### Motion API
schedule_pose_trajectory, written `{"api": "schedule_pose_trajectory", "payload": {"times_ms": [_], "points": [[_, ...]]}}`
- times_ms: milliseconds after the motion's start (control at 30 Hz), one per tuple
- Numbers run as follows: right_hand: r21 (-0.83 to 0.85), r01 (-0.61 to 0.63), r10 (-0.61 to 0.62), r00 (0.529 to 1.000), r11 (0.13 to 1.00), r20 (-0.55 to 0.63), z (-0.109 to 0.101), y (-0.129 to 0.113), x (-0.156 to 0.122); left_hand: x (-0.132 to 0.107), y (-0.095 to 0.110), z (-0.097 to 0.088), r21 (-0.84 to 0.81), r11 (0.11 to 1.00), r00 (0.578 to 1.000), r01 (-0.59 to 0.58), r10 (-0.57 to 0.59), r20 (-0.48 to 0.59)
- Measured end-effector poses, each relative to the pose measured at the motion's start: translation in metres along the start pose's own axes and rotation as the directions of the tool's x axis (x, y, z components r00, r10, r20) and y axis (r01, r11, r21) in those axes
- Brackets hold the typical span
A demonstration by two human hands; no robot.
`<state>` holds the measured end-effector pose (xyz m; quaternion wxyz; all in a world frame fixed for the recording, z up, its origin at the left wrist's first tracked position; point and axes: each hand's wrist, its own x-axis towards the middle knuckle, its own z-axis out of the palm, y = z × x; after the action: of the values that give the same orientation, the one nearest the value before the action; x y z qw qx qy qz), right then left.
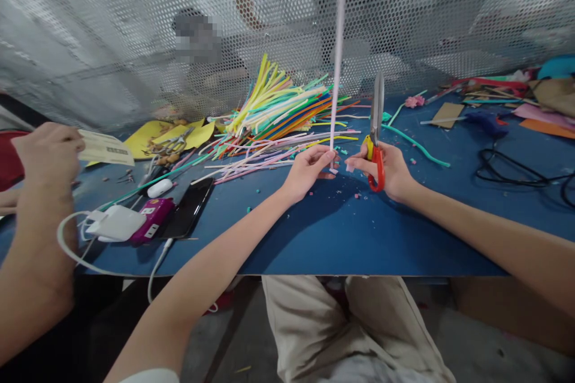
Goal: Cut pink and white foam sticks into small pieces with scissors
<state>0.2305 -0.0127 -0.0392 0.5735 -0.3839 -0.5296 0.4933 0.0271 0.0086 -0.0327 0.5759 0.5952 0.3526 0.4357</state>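
Note:
Between its thumb and fingers, my left hand [309, 172] pinches the lower end of a pale pink pipe cleaner [336, 72], which stands upright and runs out of the top of the view. Close by on the right, my right hand [392, 169] has scissors [377, 169] hooked in it, their red and yellow handles around the fingers and the blades pointing up. A small pale pink scrap [350, 166] shows at the fingertips of that hand. The two hands are apart. Behind them lies a large heap of coloured pipe cleaners [278, 111].
At left, a co-worker's hand [47, 149] holds a paper slip [105, 148]. A phone [187, 209], a purple box [153, 220] and a white charger [117, 222] lie near the front edge. At right are a black cable [516, 170] and a blue glue gun [487, 124]. Perforated metal [287, 18] stands behind.

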Motion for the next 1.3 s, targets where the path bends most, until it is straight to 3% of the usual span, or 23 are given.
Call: {"api": "schedule_pose_trajectory", "payload": {"times_ms": [233,567,933,1300], "points": [[-0.053,0.002,-0.001,1.0,0.999,0.01,-0.001,0.0,-0.001,-0.005,-0.003,0.009,-0.1,0.993,0.997,0.066,-0.062,0.044],[-0.084,-0.004,0.006,1.0,0.996,0.018,-0.002,-0.001,0.001,-0.009,-0.005,0.012,-0.121,0.985,0.971,0.123,-0.094,0.22],[-0.149,0.03,-0.019,0.997,0.988,0.074,-0.003,-0.002,-0.001,-0.011,0.002,0.012,-0.008,0.984,0.965,0.178,-0.173,0.196],[-0.165,-0.033,0.052,0.992,0.986,0.116,-0.005,0.003,0.002,-0.006,-0.011,0.011,0.044,0.997,0.933,0.059,-0.07,0.352]]}}
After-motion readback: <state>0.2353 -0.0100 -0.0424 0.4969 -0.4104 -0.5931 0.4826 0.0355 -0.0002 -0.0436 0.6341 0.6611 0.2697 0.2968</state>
